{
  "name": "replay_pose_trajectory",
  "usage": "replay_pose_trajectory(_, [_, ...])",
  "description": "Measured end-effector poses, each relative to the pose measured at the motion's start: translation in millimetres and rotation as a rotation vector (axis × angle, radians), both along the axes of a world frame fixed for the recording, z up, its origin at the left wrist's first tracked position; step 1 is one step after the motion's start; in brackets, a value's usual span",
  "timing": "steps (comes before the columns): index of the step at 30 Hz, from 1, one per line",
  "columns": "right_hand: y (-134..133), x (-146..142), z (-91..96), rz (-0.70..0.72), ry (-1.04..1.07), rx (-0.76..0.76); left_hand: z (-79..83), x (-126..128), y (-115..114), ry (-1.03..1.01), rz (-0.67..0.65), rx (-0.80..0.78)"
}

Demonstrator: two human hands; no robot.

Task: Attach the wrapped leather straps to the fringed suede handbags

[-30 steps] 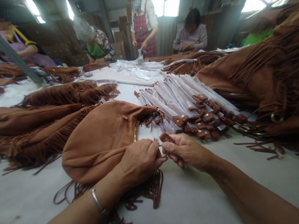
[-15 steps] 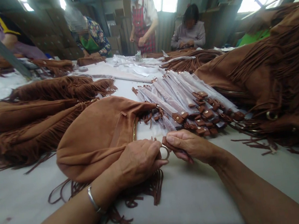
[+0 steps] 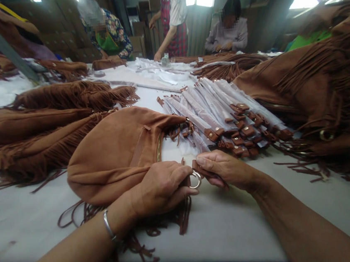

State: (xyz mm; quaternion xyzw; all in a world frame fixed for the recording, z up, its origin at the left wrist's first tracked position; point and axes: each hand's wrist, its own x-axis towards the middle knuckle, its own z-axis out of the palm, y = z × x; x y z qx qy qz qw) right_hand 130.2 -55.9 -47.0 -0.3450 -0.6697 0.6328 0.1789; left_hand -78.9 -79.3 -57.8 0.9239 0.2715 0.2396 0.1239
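A brown suede bag (image 3: 108, 154) lies on the white table, its zip (image 3: 159, 148) toward me and fringe (image 3: 185, 215) hanging below. At the bag's near end my left hand (image 3: 165, 186) is closed, pinching the tab by a metal ring (image 3: 195, 179). Facing it, my right hand (image 3: 224, 168) grips the brown end of a strap (image 3: 200, 168) between thumb and fingers, right at the ring. Whether the strap end passes through the ring I cannot tell. Most of the strap is hidden by the right hand.
Behind my right hand lies a pile of plastic-wrapped straps (image 3: 220, 113) with brown snap ends. Fringed bags (image 3: 38, 137) are stacked at left, and a larger heap of bags (image 3: 316, 78) rises at right. Several co-workers stand or sit across the table (image 3: 235, 233).
Both hands keep their hold at the ring, with barely any movement. The whole view has shifted slightly. Across the table, the person in the checked apron has reached an arm down to the tabletop.
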Motion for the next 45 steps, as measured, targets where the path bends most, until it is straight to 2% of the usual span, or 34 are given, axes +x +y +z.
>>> replay_pose_trajectory(6, [0,-2,-1.3,-0.068,0.011,-0.01,-2.1,-3,1,-0.076,-0.024,0.008])
replay_pose_trajectory(14, [-2,-3,1.5,0.015,0.031,-0.022,-0.7,-3,1,-0.082,-0.045,-0.026])
replay_pose_trajectory(20, [1,1,-2.3,0.123,0.054,-0.156,3.1,-5,-1,-0.129,-0.142,-0.077])
replay_pose_trajectory(23, [2,2,-2.4,0.179,0.054,-0.174,6.0,-7,-3,-0.126,-0.177,-0.108])
replay_pose_trajectory(29, [-2,3,4.3,0.216,-0.013,-0.209,11.0,-9,-5,-0.055,-0.129,-0.184])
replay_pose_trajectory(34, [-7,4,10.6,0.284,-0.071,-0.208,6.4,-11,-3,-0.041,-0.169,-0.093])
replay_pose_trajectory(37, [-10,5,12.2,0.26,-0.094,-0.16,5.8,-12,-2,-0.052,-0.163,-0.101])
replay_pose_trajectory(41, [-8,6,10.2,0.245,-0.091,-0.17,9.0,-11,-2,0.01,-0.148,-0.103])
replay_pose_trajectory(45, [-5,7,6.2,0.155,-0.022,-0.175,10.8,-6,-3,0.097,-0.038,-0.081])
